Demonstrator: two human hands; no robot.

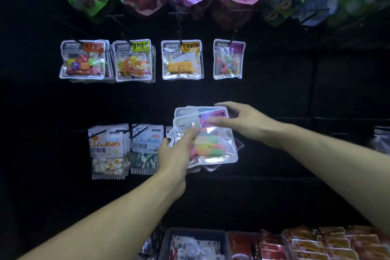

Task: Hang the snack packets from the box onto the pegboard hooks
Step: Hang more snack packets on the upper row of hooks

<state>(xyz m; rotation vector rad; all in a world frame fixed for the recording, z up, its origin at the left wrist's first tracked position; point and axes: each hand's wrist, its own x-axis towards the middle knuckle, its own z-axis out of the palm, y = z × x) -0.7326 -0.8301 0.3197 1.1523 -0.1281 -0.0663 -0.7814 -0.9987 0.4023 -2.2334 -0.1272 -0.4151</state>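
**Snack packets, box and pegboard**

A small stack of clear-fronted snack packets (207,139) sits just right of the frame's centre, held off the board and tilted slightly. The front one shows pastel rainbow candy strips and a pink-purple label at its upper right; at least one more packet peeks out behind its top edge.

The dark pegboard (274,91) fills the background. In its middle row, upper centre, four hooks carry similar packets; the rightmost hung packet (229,59) shows the same rainbow candy.

The grey box (196,243) lies at the bottom centre edge, with white-and-red packets inside.
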